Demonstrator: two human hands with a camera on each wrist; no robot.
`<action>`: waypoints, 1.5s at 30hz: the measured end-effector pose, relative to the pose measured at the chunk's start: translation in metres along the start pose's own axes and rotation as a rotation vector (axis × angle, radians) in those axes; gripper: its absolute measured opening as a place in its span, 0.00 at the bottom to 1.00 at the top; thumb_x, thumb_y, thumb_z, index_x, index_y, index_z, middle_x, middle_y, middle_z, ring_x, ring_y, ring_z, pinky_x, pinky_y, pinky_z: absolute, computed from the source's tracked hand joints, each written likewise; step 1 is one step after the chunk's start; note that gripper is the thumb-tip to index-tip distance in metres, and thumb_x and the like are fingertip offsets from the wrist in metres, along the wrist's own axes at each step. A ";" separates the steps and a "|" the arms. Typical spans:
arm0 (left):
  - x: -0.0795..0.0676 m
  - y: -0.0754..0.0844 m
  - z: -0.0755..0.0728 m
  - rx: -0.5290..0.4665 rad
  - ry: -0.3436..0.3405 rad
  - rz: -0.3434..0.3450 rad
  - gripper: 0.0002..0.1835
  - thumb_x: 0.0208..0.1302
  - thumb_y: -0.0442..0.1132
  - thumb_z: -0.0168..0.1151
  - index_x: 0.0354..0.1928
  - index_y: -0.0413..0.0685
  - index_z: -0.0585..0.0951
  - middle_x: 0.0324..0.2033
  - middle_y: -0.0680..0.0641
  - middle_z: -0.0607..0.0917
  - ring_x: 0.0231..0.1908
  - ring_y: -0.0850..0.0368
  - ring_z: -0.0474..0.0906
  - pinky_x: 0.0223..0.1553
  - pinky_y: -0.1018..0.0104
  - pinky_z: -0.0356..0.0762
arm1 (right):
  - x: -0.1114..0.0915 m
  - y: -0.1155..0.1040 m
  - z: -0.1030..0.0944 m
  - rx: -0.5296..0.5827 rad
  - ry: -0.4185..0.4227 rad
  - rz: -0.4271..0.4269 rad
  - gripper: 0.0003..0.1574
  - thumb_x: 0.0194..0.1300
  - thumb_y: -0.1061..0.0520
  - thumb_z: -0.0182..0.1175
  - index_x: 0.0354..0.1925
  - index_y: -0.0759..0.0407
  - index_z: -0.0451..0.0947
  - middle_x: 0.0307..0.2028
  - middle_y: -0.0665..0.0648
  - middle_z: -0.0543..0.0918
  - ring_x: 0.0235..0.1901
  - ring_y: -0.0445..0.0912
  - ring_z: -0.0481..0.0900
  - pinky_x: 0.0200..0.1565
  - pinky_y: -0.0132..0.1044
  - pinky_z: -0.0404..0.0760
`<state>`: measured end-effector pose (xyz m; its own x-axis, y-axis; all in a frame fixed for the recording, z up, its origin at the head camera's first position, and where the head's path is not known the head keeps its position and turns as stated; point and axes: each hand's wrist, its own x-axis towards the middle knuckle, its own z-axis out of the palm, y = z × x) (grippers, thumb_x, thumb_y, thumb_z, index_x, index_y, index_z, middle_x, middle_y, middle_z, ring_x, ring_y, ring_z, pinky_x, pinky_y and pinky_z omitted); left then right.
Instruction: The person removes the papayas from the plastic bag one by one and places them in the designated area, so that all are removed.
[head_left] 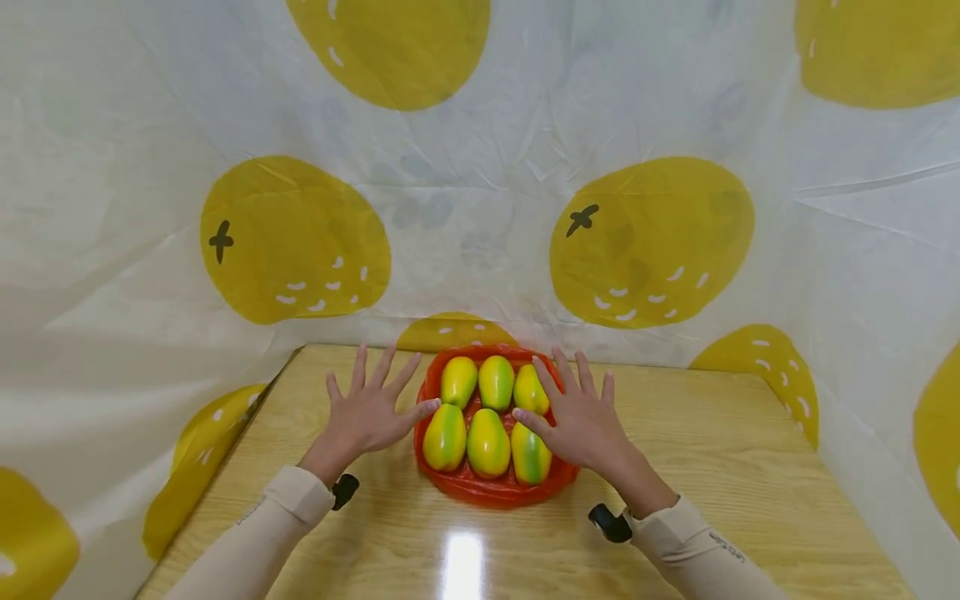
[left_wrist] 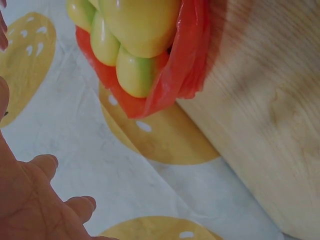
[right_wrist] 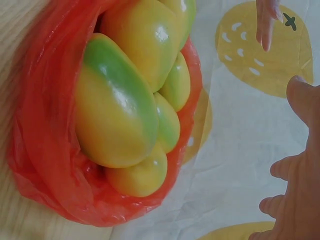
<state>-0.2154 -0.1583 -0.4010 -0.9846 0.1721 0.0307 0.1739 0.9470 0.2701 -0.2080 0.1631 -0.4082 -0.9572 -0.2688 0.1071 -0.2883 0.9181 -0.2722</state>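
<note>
Several glossy yellow-and-green mangoes lie in two rows inside a red plastic bag, its mouth spread wide around them. My left hand is held palm down at the bag's left side, fingers spread, its thumb tip overlapping the rim in the head view. On the other side my right hand, also with fingers spread, overlaps the bag's right edge and partly hides the mangoes there. Neither hand grips anything. In the right wrist view a large mango sits near the crumpled bag wall.
The bag stands on a light wooden table, close to its far edge. Behind and at both sides hangs a white cloth printed with big yellow fruits. Dark wrist devices sit at both cuffs.
</note>
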 end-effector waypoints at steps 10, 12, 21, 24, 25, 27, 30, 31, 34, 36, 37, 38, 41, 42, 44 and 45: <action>-0.002 -0.002 0.002 0.004 -0.021 -0.009 0.47 0.66 0.79 0.46 0.83 0.74 0.50 0.85 0.48 0.37 0.82 0.30 0.24 0.68 0.15 0.25 | -0.002 0.000 0.009 0.018 -0.005 0.001 0.60 0.69 0.21 0.50 0.84 0.49 0.47 0.85 0.62 0.42 0.83 0.68 0.32 0.72 0.79 0.30; -0.002 -0.003 0.002 0.004 -0.023 -0.007 0.47 0.66 0.79 0.46 0.83 0.73 0.51 0.85 0.48 0.37 0.82 0.30 0.25 0.68 0.15 0.25 | -0.003 0.000 0.009 0.026 -0.008 0.004 0.60 0.69 0.21 0.49 0.84 0.50 0.47 0.85 0.62 0.41 0.82 0.69 0.32 0.72 0.79 0.29; -0.003 -0.006 0.014 0.009 0.002 -0.004 0.47 0.66 0.79 0.45 0.83 0.72 0.52 0.85 0.47 0.41 0.82 0.29 0.28 0.70 0.16 0.27 | -0.008 0.000 0.009 0.030 -0.008 0.021 0.59 0.69 0.23 0.52 0.84 0.49 0.48 0.85 0.61 0.40 0.83 0.68 0.32 0.73 0.79 0.31; -0.003 -0.006 0.019 0.014 0.001 -0.005 0.48 0.66 0.80 0.44 0.83 0.72 0.51 0.85 0.46 0.43 0.82 0.29 0.29 0.70 0.17 0.27 | -0.009 0.001 0.010 0.017 -0.012 0.024 0.59 0.69 0.23 0.52 0.84 0.48 0.47 0.85 0.61 0.39 0.83 0.68 0.32 0.72 0.80 0.31; -0.003 -0.006 0.020 0.010 -0.001 -0.007 0.48 0.66 0.80 0.44 0.83 0.73 0.51 0.85 0.46 0.43 0.82 0.29 0.28 0.70 0.17 0.27 | -0.009 0.001 0.010 0.020 -0.012 0.023 0.59 0.69 0.23 0.51 0.84 0.48 0.47 0.85 0.61 0.38 0.82 0.68 0.32 0.72 0.80 0.31; -0.003 -0.007 0.022 0.018 0.001 -0.011 0.48 0.66 0.80 0.45 0.83 0.73 0.51 0.85 0.46 0.43 0.82 0.29 0.29 0.71 0.17 0.27 | -0.009 0.001 0.012 0.015 -0.018 0.022 0.59 0.69 0.22 0.50 0.84 0.48 0.46 0.85 0.61 0.37 0.82 0.68 0.31 0.72 0.80 0.31; -0.004 -0.008 0.023 0.020 0.001 -0.022 0.47 0.66 0.79 0.46 0.83 0.73 0.52 0.85 0.46 0.43 0.82 0.29 0.28 0.71 0.17 0.27 | -0.008 0.001 0.015 0.019 -0.019 0.021 0.59 0.69 0.22 0.50 0.85 0.47 0.45 0.85 0.60 0.37 0.82 0.68 0.31 0.72 0.79 0.30; -0.005 -0.008 0.023 0.014 0.002 -0.022 0.48 0.66 0.79 0.47 0.83 0.72 0.53 0.85 0.45 0.44 0.82 0.29 0.27 0.71 0.17 0.27 | -0.008 0.001 0.016 0.021 -0.016 0.020 0.59 0.69 0.22 0.51 0.84 0.47 0.46 0.85 0.60 0.38 0.82 0.68 0.31 0.73 0.79 0.30; -0.006 -0.010 0.025 0.003 -0.001 -0.020 0.47 0.66 0.78 0.48 0.83 0.70 0.54 0.85 0.44 0.44 0.82 0.29 0.26 0.71 0.18 0.28 | -0.009 0.000 0.018 0.027 -0.014 0.024 0.59 0.69 0.23 0.52 0.84 0.47 0.46 0.85 0.60 0.38 0.83 0.68 0.32 0.73 0.79 0.30; -0.006 -0.011 0.028 0.001 -0.003 -0.018 0.47 0.66 0.78 0.48 0.83 0.70 0.54 0.85 0.44 0.44 0.82 0.29 0.26 0.72 0.18 0.28 | -0.010 0.000 0.020 0.030 -0.014 0.025 0.59 0.69 0.24 0.53 0.84 0.47 0.46 0.85 0.60 0.39 0.83 0.68 0.33 0.73 0.79 0.30; -0.007 -0.012 0.029 0.000 -0.003 -0.017 0.47 0.66 0.78 0.48 0.83 0.71 0.54 0.85 0.44 0.43 0.82 0.29 0.26 0.72 0.18 0.28 | -0.010 0.000 0.020 0.034 -0.015 0.026 0.59 0.69 0.24 0.53 0.84 0.47 0.46 0.85 0.60 0.39 0.83 0.68 0.32 0.73 0.79 0.30; -0.007 -0.014 0.031 0.003 -0.004 -0.015 0.47 0.66 0.78 0.47 0.83 0.71 0.53 0.85 0.45 0.43 0.82 0.29 0.26 0.72 0.18 0.28 | -0.010 0.000 0.021 0.032 -0.018 0.028 0.59 0.69 0.23 0.53 0.85 0.46 0.45 0.85 0.60 0.39 0.83 0.68 0.32 0.73 0.79 0.30; -0.006 -0.018 0.037 0.007 -0.001 -0.008 0.47 0.66 0.79 0.46 0.83 0.72 0.53 0.85 0.45 0.43 0.82 0.28 0.26 0.72 0.19 0.28 | -0.011 -0.001 0.023 0.032 -0.022 0.032 0.59 0.69 0.23 0.52 0.85 0.46 0.45 0.85 0.61 0.40 0.83 0.68 0.32 0.73 0.78 0.31; -0.006 -0.019 0.039 0.007 0.000 -0.005 0.47 0.66 0.79 0.46 0.83 0.72 0.53 0.85 0.44 0.43 0.82 0.28 0.26 0.72 0.19 0.28 | -0.011 -0.001 0.024 0.033 -0.022 0.033 0.59 0.69 0.23 0.52 0.85 0.46 0.46 0.85 0.61 0.40 0.83 0.68 0.32 0.73 0.78 0.31; -0.005 -0.021 0.041 0.015 -0.005 0.000 0.47 0.65 0.80 0.45 0.83 0.73 0.53 0.85 0.44 0.44 0.82 0.28 0.27 0.72 0.19 0.28 | -0.012 -0.001 0.025 0.033 -0.017 0.030 0.59 0.69 0.23 0.52 0.84 0.47 0.47 0.85 0.61 0.40 0.83 0.68 0.33 0.73 0.78 0.32; -0.005 -0.021 0.042 0.016 -0.007 0.003 0.47 0.65 0.80 0.45 0.83 0.73 0.53 0.85 0.44 0.44 0.81 0.27 0.27 0.72 0.19 0.29 | -0.013 -0.001 0.026 0.034 -0.012 0.030 0.59 0.69 0.23 0.52 0.84 0.47 0.47 0.85 0.62 0.40 0.82 0.68 0.34 0.73 0.78 0.32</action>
<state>-0.2135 -0.1673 -0.4473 -0.9839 0.1768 0.0246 0.1771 0.9506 0.2548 -0.1957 0.1581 -0.4337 -0.9656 -0.2448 0.0873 -0.2599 0.9154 -0.3074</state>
